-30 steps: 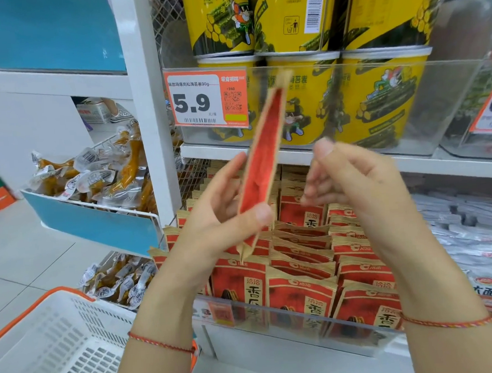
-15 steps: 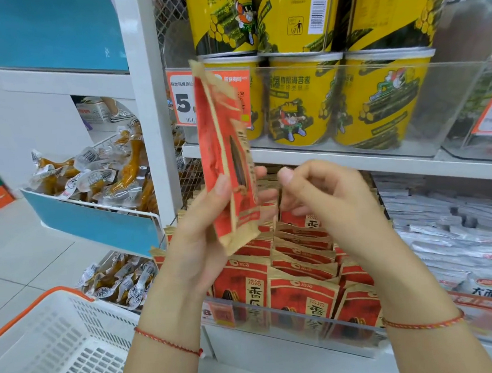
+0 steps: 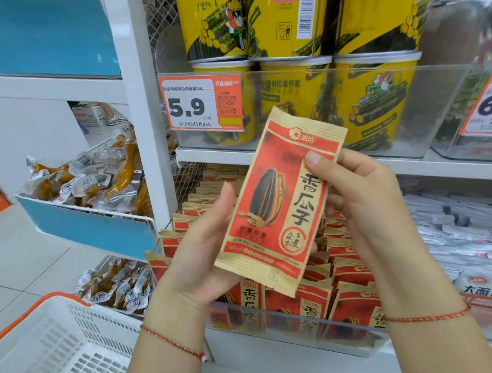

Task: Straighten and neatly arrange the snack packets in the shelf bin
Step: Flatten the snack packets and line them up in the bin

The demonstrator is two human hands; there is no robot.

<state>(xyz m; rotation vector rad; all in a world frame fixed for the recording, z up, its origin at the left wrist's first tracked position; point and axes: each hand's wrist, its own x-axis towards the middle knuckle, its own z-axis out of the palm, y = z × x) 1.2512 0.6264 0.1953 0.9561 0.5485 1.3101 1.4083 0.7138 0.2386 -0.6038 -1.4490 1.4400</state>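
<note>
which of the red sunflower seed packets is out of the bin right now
The red-and-tan sunflower seed packet held up between the left hand and right hand, front facing the camera; the others stand in rows in the clear plastic bin.

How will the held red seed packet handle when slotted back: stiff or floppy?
Probably semi-stiff: the red seed packet stands flat though the left hand and right hand hold only its edges. Likely light. Its paper-like face looks unlikely to slip.
</note>
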